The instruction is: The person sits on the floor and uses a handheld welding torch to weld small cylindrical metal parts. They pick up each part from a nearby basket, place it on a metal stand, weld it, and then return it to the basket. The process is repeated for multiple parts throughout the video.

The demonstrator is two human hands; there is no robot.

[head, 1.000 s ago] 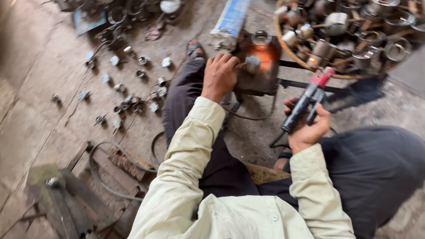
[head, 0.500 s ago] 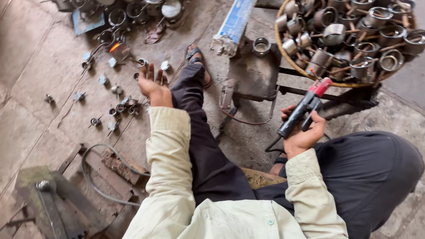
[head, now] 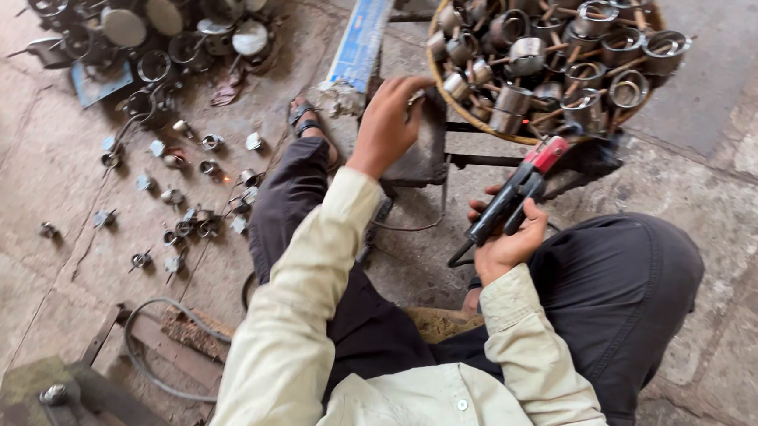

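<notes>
Welding electrode holder [head: 513,201], black with a red tip: held low right of centre, slanted, red end up and pointing toward the basket, black end down toward the lap. Gripped around its lower half by the right hand [head: 507,240], fingers closed about the handle, thumb side up. Not touching the basket; red tip just below the basket rim.

Left hand [head: 391,122]: raised ahead of the left knee, back of hand toward the camera, fingers curled at the upper edge of a dark metal block [head: 420,150]. Fingertips near the basket rim; whether anything is pinched between them cannot be told.

Woven basket [head: 455,112], upper right: filled with small metal cups with stick handles [head: 582,50], piled loosely. Resting on a dark metal frame [head: 487,161] that runs between the basket and the holder.

Blue-and-white flat strip [head: 364,32]: on the floor left of the basket, running away from the camera, near end just beside the left hand.

Sandalled foot [head: 307,123]: on the floor left of the block.

Loose small metal parts [head: 178,201]: scattered over the stone floor [head: 13,182] at left, well apart from both hands. Larger heap of cups and lids [head: 146,14] at upper left.

Grey cable [head: 147,348]: looped on the floor at lower left beside a rusty metal base.
</notes>
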